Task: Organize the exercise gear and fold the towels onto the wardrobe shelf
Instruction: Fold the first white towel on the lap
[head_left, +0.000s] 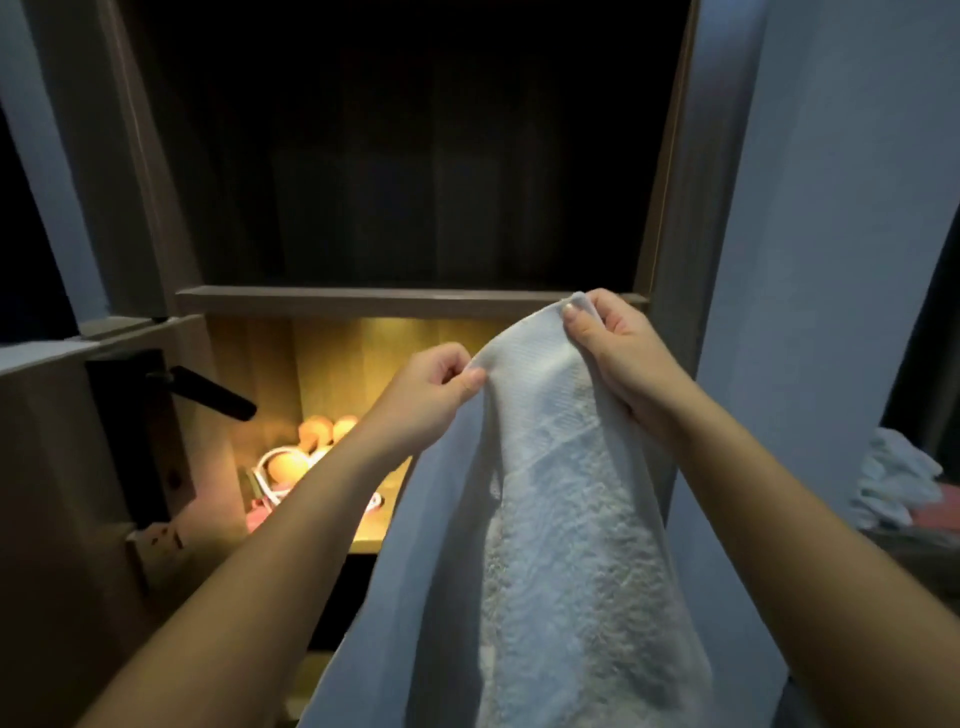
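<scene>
Centrally, the left hand (434, 387) and right hand (615, 345) each pinch a top corner of the white towel (550, 519), which hangs before the lit wardrobe shelf (374, 540).

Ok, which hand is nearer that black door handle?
Left. The left hand pinches the towel to the right of the handle; the right hand grips the towel's other corner, farther right and a bit higher.
</scene>
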